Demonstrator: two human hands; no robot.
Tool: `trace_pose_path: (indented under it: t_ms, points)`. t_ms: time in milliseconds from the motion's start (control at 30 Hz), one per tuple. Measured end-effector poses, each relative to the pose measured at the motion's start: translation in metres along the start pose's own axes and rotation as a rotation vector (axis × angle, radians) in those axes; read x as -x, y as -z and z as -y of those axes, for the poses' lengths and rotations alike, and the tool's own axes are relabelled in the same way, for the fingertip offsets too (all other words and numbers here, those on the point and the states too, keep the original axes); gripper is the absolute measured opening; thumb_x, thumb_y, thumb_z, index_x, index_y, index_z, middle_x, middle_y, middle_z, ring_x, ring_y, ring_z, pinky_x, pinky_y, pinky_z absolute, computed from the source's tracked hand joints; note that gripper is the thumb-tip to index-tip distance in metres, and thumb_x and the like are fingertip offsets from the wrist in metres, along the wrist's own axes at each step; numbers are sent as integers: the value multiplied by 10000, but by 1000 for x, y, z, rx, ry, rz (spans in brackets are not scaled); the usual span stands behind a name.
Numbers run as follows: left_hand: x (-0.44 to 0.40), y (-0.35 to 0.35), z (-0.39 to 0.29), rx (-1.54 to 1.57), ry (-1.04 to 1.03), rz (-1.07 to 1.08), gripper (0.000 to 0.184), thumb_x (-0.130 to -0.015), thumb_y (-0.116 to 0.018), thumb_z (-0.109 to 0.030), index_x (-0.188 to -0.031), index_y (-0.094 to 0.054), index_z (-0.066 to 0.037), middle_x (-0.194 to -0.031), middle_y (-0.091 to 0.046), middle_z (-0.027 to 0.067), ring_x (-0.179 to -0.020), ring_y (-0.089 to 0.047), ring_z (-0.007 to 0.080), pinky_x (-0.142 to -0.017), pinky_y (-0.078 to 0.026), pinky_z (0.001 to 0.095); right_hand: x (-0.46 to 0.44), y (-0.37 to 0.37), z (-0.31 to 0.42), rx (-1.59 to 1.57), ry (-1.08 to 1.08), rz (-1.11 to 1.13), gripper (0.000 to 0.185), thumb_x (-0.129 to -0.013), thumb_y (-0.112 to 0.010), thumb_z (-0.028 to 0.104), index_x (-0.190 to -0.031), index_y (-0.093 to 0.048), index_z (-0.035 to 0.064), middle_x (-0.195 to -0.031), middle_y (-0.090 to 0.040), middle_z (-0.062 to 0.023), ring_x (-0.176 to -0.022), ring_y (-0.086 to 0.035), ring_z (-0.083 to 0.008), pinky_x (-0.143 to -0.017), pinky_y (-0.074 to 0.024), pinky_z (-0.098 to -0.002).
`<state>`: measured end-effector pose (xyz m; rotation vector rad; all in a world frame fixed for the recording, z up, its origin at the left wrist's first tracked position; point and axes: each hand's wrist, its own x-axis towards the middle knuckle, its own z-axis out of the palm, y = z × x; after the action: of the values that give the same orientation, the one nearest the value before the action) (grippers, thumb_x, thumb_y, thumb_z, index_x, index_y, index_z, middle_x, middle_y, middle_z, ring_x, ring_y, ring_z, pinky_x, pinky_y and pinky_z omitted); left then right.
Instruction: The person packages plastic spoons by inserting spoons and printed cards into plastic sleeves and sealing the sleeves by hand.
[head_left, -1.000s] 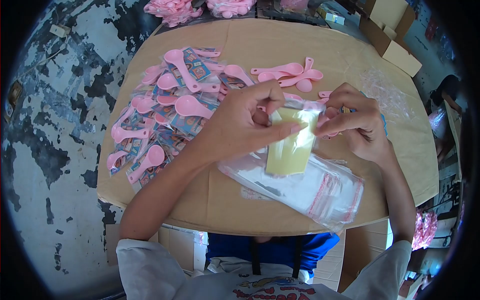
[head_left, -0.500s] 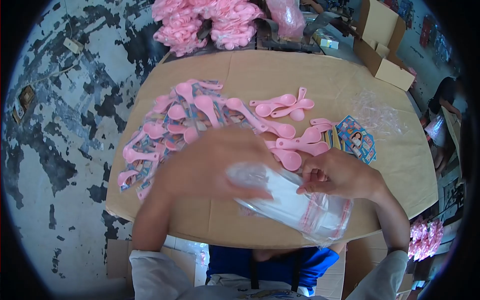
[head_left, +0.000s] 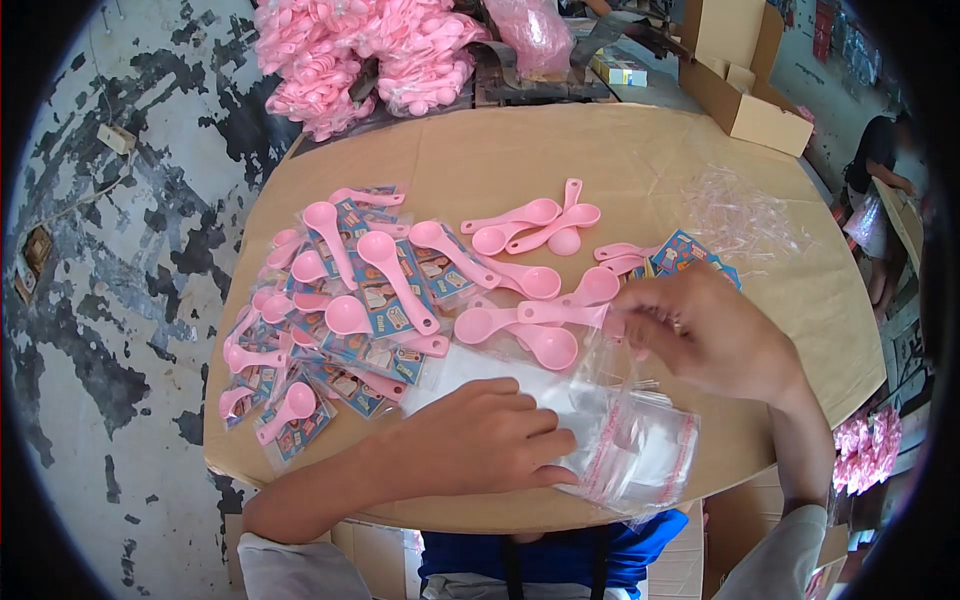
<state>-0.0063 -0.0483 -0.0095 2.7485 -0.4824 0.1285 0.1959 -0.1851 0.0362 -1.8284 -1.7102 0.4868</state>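
Well, taking the far edge of the brown counter (head_left: 610, 145) as twelve o'clock, I see the left hand (head_left: 490, 440) between six and seven, palm down across a stack of clear bags (head_left: 650, 475). Its fingers are half bent and its thumb reaches out over the film; whether it grips any of the bags, I can't tell from here. The right hand (head_left: 705, 325) is up at three o'clock, thumb and fingers drawn together in a pinch on a clear bag (head_left: 615, 360), whose film hangs below the fingertips toward the stack.

Loose pink spoons (head_left: 555, 348) overlap at the middle of the counter, just beside those right fingers, and a smaller crossed bunch of spoons (head_left: 565, 240) lies at twelve. Over from nine to ten, a spread of packed spoons (head_left: 395, 280) lies heaped, each that I can make out bagged with a blue printed card. More blue cards (head_left: 685, 250) show at two, partly behind the right hand, with a tangle of clear strips (head_left: 745, 215) just past them.

Beyond the edge, pink bundles (head_left: 430, 45) sit at eleven, an open carton (head_left: 770, 125) at one, and another person (head_left: 875, 165) at two.
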Motion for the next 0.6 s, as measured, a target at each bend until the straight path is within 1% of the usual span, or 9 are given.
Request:
trace_pose_path:
  t_ms: [33, 100, 167, 233, 267, 367, 400, 467, 600]
  points:
    - [-1, 5, -3, 11, 26, 26, 306, -916, -596, -306, -1038, -589, -25, -848, -634, 130, -837, -644, 268, -747, -512, 354, 0, -1, 1, -124, -24, -43, 99, -893, -610, 90, -887, -661, 6, -687, -630, -125, -581, -602, -252, -557, -456, -324]
    - [-5, 9, -11, 225, 137, -192, 373, -955, -562, -293, -1178, -535, 5, -1037, -615, 151, -991, -611, 242, -853, -485, 333, 1, -3, 9, -307, -43, -53, 87, -894, -595, 71, -889, -657, 10, -663, -614, -119, -557, -595, -247, -537, -444, -321]
    - [-8, 6, -17, 668, 290, -357, 436, -985, -531, -276, -1288, -469, 31, -1195, -571, 159, -1128, -556, 222, -947, -448, 322, 4, -6, 20, -434, -36, 14, 79, -892, -594, 59, -895, -661, 18, -631, -591, -108, -537, -582, -227, -521, -428, -308]
    - [-9, 0, -22, 1334, 466, -467, 491, -1004, -504, -257, -1368, -392, 51, -1324, -500, 156, -1248, -479, 208, -1029, -401, 321, 3, -8, 18, -271, 22, 86, 82, -887, -611, 88, -892, -660, 22, -647, -609, -97, -529, -582, -230, -526, -444, -308]
    - [-7, -3, -19, 1340, 557, -538, 444, -1012, -483, -219, -1363, -407, 42, -1300, -514, 111, -1212, -511, 204, -1037, -422, 354, 3, -8, 17, -187, 50, 118, 88, -885, -620, 102, -890, -660, 24, -654, -618, -91, -526, -582, -232, -528, -451, -308]
    - [-9, -3, -5, 1468, 402, -660, 399, -1025, -426, -194, -1365, -409, 15, -1266, -558, 161, -1122, -602, 275, -978, -486, 394, 5, 10, 7, 17, 108, 110, 158, -844, -685, 176, -914, -672, 35, -709, -648, -100, -601, -612, -249, -580, -484, -340]
    - [-9, -5, -4, 1487, 440, -711, 378, -1027, -413, -182, -1356, -408, 5, -1233, -571, 200, -1112, -611, 312, -955, -509, 439, 5, 16, 1, 239, 120, -38, 203, -801, -721, 183, -925, -674, 30, -749, -657, -97, -652, -625, -237, -612, -488, -346]
    - [-9, 2, -1, 1521, 478, -695, 371, -1024, -421, -176, -1346, -416, 7, -1229, -573, 220, -1124, -605, 326, -954, -509, 439, 7, 33, -13, 686, 154, -337, 315, -713, -794, 198, -947, -677, 22, -828, -675, -93, -756, -649, -212, -675, -498, -356]
    - [-12, 5, -1, 1596, 495, -671, 367, -1017, -443, -185, -1333, -431, 1, -1188, -609, 216, -1127, -606, 335, -954, -512, 436, 20, 50, -47, 625, -253, -91, 419, -719, -794, 300, -1010, -671, 24, -966, -659, -140, -832, -631, -288, -711, -497, -380]
